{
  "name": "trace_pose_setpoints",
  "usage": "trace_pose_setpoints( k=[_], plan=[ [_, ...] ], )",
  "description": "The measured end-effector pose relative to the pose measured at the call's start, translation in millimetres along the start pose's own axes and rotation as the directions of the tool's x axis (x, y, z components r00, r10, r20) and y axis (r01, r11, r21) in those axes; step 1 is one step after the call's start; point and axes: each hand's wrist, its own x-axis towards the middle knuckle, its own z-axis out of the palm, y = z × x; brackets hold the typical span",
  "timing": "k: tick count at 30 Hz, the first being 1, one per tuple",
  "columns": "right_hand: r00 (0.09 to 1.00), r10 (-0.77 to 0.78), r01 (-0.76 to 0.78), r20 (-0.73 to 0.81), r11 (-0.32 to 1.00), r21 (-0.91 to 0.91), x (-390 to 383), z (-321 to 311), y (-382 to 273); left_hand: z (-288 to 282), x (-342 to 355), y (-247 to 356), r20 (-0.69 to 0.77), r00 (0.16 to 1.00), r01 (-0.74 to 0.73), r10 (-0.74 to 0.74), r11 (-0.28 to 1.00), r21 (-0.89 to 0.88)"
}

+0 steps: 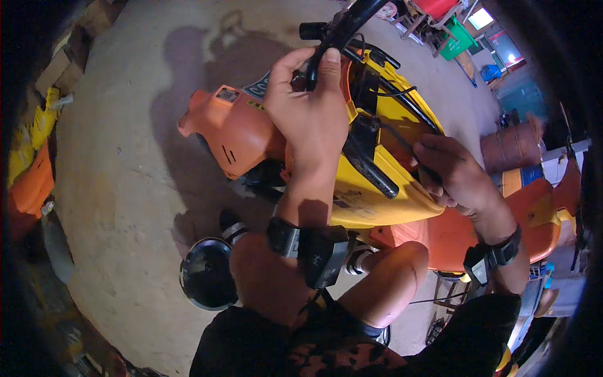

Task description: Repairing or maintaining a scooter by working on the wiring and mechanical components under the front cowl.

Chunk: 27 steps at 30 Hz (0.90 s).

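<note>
My left hand (309, 107) is closed around a black tube (344, 30) at the top of a yellow and orange plastic ride-on machine; thumb and fingers wrap its lower end. My right hand (455, 173) is closed over the yellow body's right side. It grips a dark slim rod-like piece (397, 136), whose far end meets a black bracket (365, 133); its exact kind is unclear. A short black bar (375, 171) slants across the yellow body shell (364, 201). An orange molded part (242, 129) juts out to the left of my left hand.
A round black dish-like thing (209, 274) stands on the floor by my leg. Another orange body (461, 235) lies behind my right forearm. Rusty drums (512, 147) and a green bin (457, 39) stand farther right. Yellow and orange parts (32, 179) line the left edge.
</note>
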Motion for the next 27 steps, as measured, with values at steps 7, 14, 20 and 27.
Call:
trace_pose_setpoints(
  k=[7, 14, 20, 27],
  plan=[
    [0.989, 0.066, -0.054, -0.131, 0.995, 0.088, 1, 3, 16, 7, -3, -4, -0.003, 0.999, 0.039, -0.039, 0.999, -0.035],
    [0.99, 0.031, -0.018, -0.136, 0.995, 0.097, -3, 14, 12, 6, -4, -8, -0.005, 1.0, 0.023, -0.023, 1.0, -0.016],
    [0.999, 0.016, -0.015, -0.051, 1.0, 0.015, -4, 7, 1, 7, -3, -2, -0.025, 0.999, 0.038, -0.038, 0.999, -0.017],
    [0.981, 0.072, -0.047, -0.18, 0.989, 0.139, -7, 28, 4, 3, 2, -7, 0.023, 0.999, 0.026, -0.027, 0.999, 0.042]
  ],
)
